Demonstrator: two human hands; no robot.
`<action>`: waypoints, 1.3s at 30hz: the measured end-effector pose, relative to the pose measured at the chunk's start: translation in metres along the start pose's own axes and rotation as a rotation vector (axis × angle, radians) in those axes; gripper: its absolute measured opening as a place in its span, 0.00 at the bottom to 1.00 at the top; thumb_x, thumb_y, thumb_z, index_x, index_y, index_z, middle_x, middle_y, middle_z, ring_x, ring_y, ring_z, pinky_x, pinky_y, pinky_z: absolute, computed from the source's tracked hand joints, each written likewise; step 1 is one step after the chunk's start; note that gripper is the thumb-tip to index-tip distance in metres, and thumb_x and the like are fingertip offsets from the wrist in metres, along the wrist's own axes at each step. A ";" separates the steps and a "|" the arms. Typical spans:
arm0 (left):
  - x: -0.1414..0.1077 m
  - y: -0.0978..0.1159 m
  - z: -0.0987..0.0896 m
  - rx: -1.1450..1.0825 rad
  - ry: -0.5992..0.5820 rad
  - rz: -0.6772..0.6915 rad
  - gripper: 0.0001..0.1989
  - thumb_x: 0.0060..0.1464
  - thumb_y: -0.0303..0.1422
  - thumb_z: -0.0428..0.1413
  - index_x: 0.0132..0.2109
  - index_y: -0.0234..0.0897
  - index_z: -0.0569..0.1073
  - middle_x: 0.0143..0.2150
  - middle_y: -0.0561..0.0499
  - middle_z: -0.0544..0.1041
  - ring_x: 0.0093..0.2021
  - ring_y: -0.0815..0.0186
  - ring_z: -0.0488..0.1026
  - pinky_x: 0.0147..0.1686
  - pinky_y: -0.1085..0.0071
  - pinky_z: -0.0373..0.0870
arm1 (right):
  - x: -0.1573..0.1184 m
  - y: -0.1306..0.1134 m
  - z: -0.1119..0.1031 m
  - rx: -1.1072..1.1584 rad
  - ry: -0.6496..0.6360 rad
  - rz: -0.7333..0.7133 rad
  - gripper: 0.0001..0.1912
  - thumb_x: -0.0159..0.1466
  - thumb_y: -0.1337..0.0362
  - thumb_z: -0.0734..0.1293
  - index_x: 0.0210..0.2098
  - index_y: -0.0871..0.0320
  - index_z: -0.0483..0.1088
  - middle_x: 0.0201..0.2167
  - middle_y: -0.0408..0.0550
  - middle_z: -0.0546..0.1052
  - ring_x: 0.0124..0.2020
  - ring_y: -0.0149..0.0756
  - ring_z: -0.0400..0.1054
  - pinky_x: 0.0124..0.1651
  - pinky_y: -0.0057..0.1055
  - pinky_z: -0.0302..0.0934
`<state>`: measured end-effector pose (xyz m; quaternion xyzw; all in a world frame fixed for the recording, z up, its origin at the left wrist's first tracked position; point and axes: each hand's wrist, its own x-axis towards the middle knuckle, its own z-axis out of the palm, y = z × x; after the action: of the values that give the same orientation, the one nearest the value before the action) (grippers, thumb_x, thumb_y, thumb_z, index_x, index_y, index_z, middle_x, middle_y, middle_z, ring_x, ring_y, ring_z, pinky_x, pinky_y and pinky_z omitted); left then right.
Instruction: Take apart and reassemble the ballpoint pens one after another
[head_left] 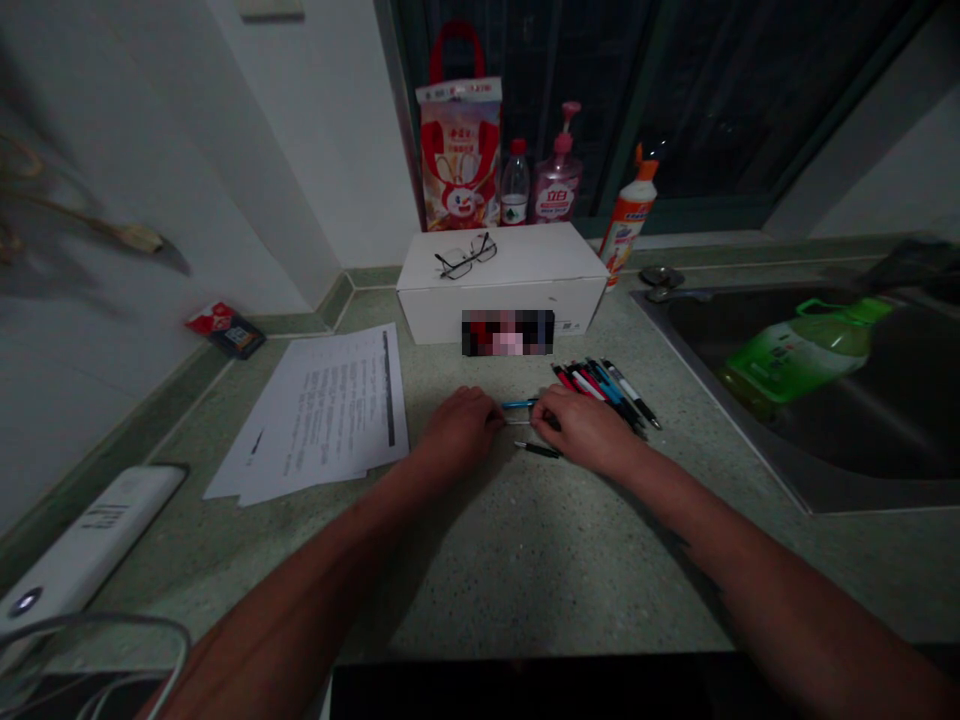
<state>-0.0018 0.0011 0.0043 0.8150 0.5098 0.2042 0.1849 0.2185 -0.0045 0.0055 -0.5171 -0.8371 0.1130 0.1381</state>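
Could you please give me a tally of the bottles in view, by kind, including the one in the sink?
Clear bottle with a red cap: 1
Pink pump bottle: 1
Squeeze bottle with an orange cap: 1
Green bottle with a handle, in the sink: 1
Total: 4

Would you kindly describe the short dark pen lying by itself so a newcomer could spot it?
Find the big white box on the counter. In front of it are two hands, and just nearer the viewer lies a short dark pen. Unlike the clustered pens to its right, it lies alone, pale tip leftward.
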 end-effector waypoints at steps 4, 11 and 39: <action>-0.003 0.009 0.001 0.112 -0.039 0.008 0.08 0.62 0.28 0.57 0.37 0.37 0.81 0.39 0.42 0.79 0.44 0.52 0.75 0.46 0.58 0.71 | 0.000 -0.006 0.001 -0.004 -0.017 -0.019 0.05 0.69 0.67 0.66 0.35 0.55 0.73 0.38 0.48 0.77 0.36 0.38 0.73 0.37 0.33 0.57; -0.003 0.009 0.004 0.091 0.037 0.018 0.07 0.63 0.27 0.57 0.43 0.35 0.81 0.42 0.42 0.79 0.47 0.52 0.74 0.48 0.58 0.71 | 0.001 -0.008 0.000 0.028 0.046 -0.012 0.05 0.70 0.65 0.66 0.42 0.55 0.75 0.43 0.50 0.78 0.42 0.42 0.75 0.41 0.35 0.64; 0.012 -0.003 0.007 0.069 0.015 -0.122 0.06 0.63 0.30 0.61 0.41 0.36 0.84 0.40 0.45 0.80 0.44 0.56 0.75 0.46 0.61 0.71 | 0.001 0.005 -0.006 -0.115 0.034 0.041 0.09 0.71 0.65 0.65 0.47 0.54 0.78 0.48 0.51 0.78 0.46 0.43 0.75 0.42 0.35 0.65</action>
<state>0.0044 0.0123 -0.0014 0.7869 0.5665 0.1808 0.1648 0.2241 -0.0016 0.0098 -0.5431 -0.8290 0.0584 0.1201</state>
